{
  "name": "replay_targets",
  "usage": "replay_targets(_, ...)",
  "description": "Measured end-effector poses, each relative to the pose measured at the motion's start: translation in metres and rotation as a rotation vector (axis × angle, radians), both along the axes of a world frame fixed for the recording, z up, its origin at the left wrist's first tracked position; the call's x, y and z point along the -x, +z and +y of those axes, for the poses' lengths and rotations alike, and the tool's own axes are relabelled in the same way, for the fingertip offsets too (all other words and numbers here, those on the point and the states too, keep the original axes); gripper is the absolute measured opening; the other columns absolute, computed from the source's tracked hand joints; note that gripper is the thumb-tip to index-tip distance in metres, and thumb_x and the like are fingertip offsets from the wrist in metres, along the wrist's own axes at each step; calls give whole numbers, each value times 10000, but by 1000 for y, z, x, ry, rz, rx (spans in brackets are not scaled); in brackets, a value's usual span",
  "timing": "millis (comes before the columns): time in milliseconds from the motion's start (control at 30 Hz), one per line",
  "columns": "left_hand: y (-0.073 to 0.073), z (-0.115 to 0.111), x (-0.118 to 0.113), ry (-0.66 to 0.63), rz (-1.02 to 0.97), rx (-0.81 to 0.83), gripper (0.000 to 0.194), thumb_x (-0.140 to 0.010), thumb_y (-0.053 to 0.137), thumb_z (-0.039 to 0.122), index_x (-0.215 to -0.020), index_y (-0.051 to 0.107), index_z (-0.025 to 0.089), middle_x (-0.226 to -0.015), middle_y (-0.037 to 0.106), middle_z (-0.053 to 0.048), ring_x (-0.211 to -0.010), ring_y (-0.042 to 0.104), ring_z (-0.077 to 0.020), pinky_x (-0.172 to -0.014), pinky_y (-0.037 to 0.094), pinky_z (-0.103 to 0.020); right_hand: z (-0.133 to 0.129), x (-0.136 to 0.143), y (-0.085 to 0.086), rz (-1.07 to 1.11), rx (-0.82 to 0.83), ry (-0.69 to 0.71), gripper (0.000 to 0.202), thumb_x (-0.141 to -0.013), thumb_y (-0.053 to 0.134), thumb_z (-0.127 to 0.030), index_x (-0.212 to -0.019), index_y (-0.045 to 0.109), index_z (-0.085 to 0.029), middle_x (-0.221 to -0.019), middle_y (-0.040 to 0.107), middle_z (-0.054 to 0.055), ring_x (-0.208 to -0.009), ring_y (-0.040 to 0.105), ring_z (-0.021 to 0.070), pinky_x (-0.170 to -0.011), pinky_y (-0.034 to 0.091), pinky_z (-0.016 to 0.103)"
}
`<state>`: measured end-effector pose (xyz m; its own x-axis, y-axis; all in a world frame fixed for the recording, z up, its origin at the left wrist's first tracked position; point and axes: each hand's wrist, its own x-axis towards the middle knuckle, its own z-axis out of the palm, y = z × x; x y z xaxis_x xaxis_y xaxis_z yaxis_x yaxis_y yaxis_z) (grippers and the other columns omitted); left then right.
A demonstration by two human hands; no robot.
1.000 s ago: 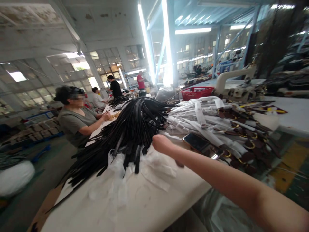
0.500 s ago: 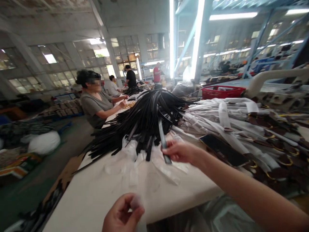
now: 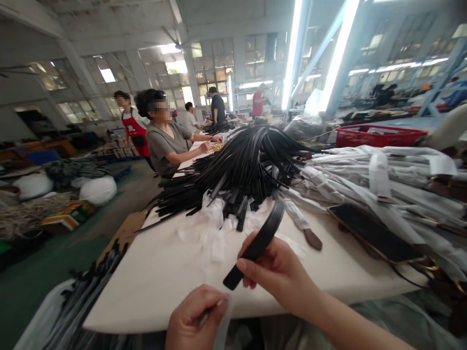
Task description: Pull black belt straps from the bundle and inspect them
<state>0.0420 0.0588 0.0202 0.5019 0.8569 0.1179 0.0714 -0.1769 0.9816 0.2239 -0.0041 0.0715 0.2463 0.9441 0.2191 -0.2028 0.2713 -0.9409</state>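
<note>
You are gripping a strap (image 3: 257, 243) in your right hand (image 3: 279, 272) and pinching a wrapper (image 3: 223, 316) with your left hand (image 3: 197, 318) at the bench's (image 3: 153, 287) near edge; the strap's trailing end may be snagging the pile (image 3: 244, 167).

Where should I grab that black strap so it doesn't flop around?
Grip the black strap near its free end, as the right hand does: fingers wrap it from the side, across its flat width. It is thin, long and bendy, arching back to the pile of black straps, so holding near the end probably steadies it.
</note>
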Motion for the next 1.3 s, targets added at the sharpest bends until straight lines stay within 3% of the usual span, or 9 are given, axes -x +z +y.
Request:
replay_targets(133, -9, -2, -2, -26, -9, 97, 162, -702, 787, 366, -623, 769, 226, -608, 602, -17, -621, 544, -155, -618, 412, -239, -15, 7, -11, 12, 26, -59, 290, -831, 738, -378, -794, 562, -150, -668, 560, -15, -549, 586, 87, -508, 473, 177)
replay_targets(267, -5, -6, -6, 18, -51, 201, 172, -576, 840, 260, -506, 706, 178, -516, 564, 10, -526, 491, -112, -550, 366, -210, -26, 11, -20, -1, 44, -115, 224, -841, 724, -346, -887, 620, -153, -683, 589, -10, -560, 601, 90, -526, 480, 174)
replay_targets(633, -3, -5, -12, 91, -64, 285, 199, -500, 810, 192, -443, 626, 143, -489, 498, 42, -522, 439, -93, -531, 335, -186, -21, 9, -24, -163, 49, -30, 154, -839, 683, -292, -849, 675, -138, -671, 627, 18, -560, 592, 105, -526, 461, 187)
replay_targets(867, -16, 3, -7, 21, -7, 285, 274, -527, 858, 302, -486, 656, 120, -527, 535, 6, -557, 468, -114, -559, 352, -204, -16, 13, -28, -45, 67, -41, 184, -830, 686, -311, -874, 655, -135, -649, 607, 8, -542, 611, 116, -527, 485, 201)
replay_targets(1133, -12, 6, -5, -23, -80, 391, 456, -497, 913, 504, -530, 670, 119, -561, 525, 13, -576, 458, -101, -570, 351, -193, -13, 9, -33, -175, 74, -18, 189, -839, 653, -317, -863, 672, -130, -665, 626, 29, -573, 607, 129, -537, 465, 208)
replay_targets(1300, -22, 7, -4, -144, -62, 190, 458, -662, 794, 586, -619, 720, 136, -627, 569, -23, -637, 513, -134, -625, 375, -231, -14, 17, -38, -324, 53, 1, 179, -837, 635, -308, -794, 673, -138, -659, 597, 23, -591, 545, 122, -561, 437, 213)
